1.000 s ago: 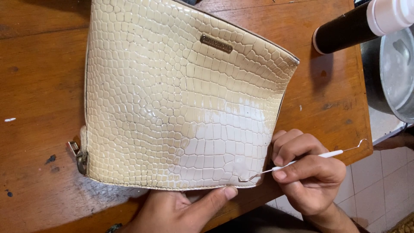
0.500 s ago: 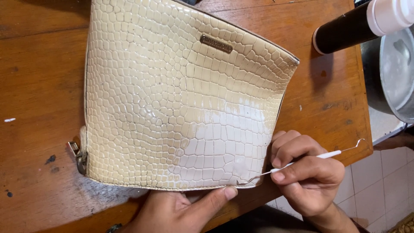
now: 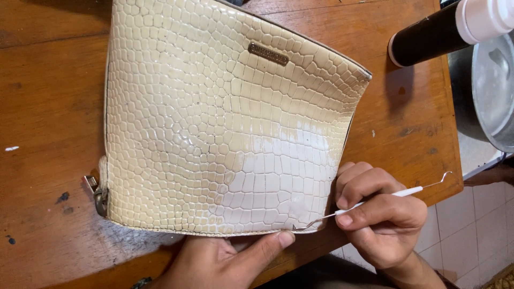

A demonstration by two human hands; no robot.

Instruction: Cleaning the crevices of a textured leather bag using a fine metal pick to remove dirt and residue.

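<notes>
Right hand [image 3: 383, 219] pinches thin white-handled hook tool [image 3: 369, 202] between thumb and fingers; wire tip touches lower edge of cream crocodile-embossed bag [image 3: 225, 128]. Left hand [image 3: 225, 262] grips same edge from below, thumb pressed on top. Bag lies flat on wooden table [image 3: 48, 107], metal clasp [image 3: 96, 192] at left corner. Dark white-capped bottle [image 3: 439, 32] well apart, upper right, beside metal pot [image 3: 495, 91].

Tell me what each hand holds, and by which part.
Right hand: thin hooked pick, pinched mid-shaft. Left hand: cream crocodile-embossed bag, thumb pressing its bottom edge.
</notes>
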